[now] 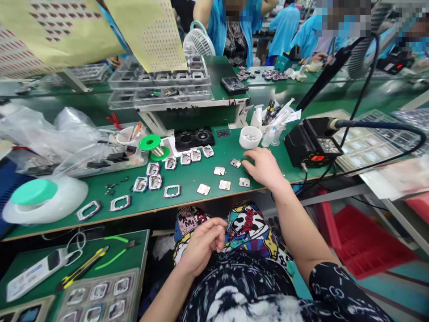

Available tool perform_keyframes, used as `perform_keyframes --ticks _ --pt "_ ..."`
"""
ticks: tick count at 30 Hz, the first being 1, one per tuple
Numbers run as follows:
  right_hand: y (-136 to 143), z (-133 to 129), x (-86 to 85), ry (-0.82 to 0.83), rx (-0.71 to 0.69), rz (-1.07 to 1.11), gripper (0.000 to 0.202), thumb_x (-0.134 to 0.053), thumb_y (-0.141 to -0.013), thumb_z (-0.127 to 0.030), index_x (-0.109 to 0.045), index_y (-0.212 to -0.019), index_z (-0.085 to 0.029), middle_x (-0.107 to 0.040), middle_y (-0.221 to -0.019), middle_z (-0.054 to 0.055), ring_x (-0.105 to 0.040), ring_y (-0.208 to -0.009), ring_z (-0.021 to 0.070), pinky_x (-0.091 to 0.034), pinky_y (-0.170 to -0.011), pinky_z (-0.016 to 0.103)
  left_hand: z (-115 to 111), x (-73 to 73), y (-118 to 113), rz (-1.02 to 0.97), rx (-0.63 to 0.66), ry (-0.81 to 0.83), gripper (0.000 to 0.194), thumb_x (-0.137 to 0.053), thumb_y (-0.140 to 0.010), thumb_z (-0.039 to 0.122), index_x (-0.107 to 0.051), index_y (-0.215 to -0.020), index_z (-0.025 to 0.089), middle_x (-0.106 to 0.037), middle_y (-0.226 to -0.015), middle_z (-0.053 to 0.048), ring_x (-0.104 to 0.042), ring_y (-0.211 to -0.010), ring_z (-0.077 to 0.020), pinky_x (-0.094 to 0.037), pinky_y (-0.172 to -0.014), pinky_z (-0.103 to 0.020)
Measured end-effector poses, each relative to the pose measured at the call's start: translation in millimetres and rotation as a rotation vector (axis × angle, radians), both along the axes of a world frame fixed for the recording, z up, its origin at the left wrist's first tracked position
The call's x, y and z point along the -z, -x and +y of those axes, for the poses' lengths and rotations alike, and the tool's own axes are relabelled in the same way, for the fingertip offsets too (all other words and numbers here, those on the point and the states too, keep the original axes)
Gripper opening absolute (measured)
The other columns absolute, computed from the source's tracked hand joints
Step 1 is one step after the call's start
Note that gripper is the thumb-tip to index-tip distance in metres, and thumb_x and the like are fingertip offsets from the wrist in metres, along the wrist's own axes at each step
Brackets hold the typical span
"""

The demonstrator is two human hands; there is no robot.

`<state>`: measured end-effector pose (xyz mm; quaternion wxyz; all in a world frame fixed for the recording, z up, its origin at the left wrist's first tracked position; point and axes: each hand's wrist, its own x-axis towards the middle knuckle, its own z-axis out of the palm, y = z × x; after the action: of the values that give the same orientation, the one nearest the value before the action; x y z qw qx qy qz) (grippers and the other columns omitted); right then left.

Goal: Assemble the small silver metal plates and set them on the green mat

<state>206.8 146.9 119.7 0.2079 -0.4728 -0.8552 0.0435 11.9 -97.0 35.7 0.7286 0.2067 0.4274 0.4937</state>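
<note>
My right hand (263, 167) is over the bench, its bent fingers apart beside a small silver-and-white part (235, 163). Nothing shows between those fingers. Several similar flat white parts, including one white rectangular part (225, 184), lie near the bench's front edge. My left hand (205, 243) hovers above my lap with its fingers curled in; their inner side is hidden. Left of the white parts lie several rounded-square metal frames, such as one open frame (172, 191) and another frame (155, 182).
A white bowl of small parts (250, 137) stands behind my right hand. To its right is a black soldering station (311, 143). A green solder spool (150, 143) and a bottle with a green lid (35, 191) are left. Co-workers in blue sit opposite.
</note>
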Motion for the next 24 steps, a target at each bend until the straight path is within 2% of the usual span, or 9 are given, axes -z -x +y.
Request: perform_keyframes --ticks 3,6,12,17,24 --pt "13.1 -4.9 5.1 -0.010 -0.036 -0.089 0.033 -0.071 -0.096 -0.039 -0.077 -0.118 -0.015 -0.069 -0.105 0.015 -0.058 -0.103 0.0333 -0.046 -0.095 0.045 2.8 -2.0 -3.2 -0.010 -0.015 -0.013 0.026 -0.076 -0.096 0.039 -0.071 -0.107 0.016 -0.053 -0.066 0.002 -0.043 -0.055 -0.0091 -0.031 -0.055 -0.025" --pt "21.2 -4.3 6.7 0.006 -0.049 -0.154 0.039 -0.077 -0.092 -0.040 -0.076 -0.120 -0.015 -0.067 -0.108 0.017 -0.057 -0.104 0.0353 -0.047 -0.094 0.046 2.1 -3.4 -3.5 -0.022 -0.044 -0.014 0.025 -0.076 -0.096 0.038 -0.071 -0.106 0.016 -0.047 -0.062 0.005 -0.038 -0.055 -0.0077 -0.028 -0.055 -0.024" --pt "21.6 5.8 8.7 0.047 -0.051 -0.126 0.024 -0.075 -0.093 -0.031 -0.081 -0.110 -0.016 -0.070 -0.104 0.014 -0.059 -0.100 0.0317 -0.046 -0.091 0.043 -2.7 -1.2 1.0 0.005 -0.060 0.009 0.027 -0.078 -0.095 0.039 -0.070 -0.108 0.017 -0.040 -0.059 0.008 -0.031 -0.051 -0.0050 -0.021 -0.052 -0.023" --pt "20.4 10.8 11.4 0.084 -0.079 -0.060 0.020 -0.075 -0.091 -0.026 -0.080 -0.107 -0.016 -0.071 -0.103 0.012 -0.061 -0.099 0.0288 -0.045 -0.093 0.040 -1.2 1.7 -0.1 0.033 -0.049 0.015 0.028 -0.077 -0.096 0.040 -0.071 -0.111 0.017 -0.034 -0.052 0.011 -0.023 -0.045 -0.0047 -0.016 -0.047 -0.023" --pt "22.1 15.2 8.2 0.132 -0.122 -0.061 0.015 -0.073 -0.088 -0.022 -0.077 -0.101 -0.017 -0.070 -0.101 0.011 -0.061 -0.097 0.0268 -0.044 -0.090 0.037 0.6 -3.0 0.3 0.050 -0.114 -0.031 0.026 -0.071 -0.101 0.038 -0.068 -0.116 0.018 -0.043 -0.068 0.005 -0.037 -0.061 -0.0078 -0.026 -0.057 -0.024"
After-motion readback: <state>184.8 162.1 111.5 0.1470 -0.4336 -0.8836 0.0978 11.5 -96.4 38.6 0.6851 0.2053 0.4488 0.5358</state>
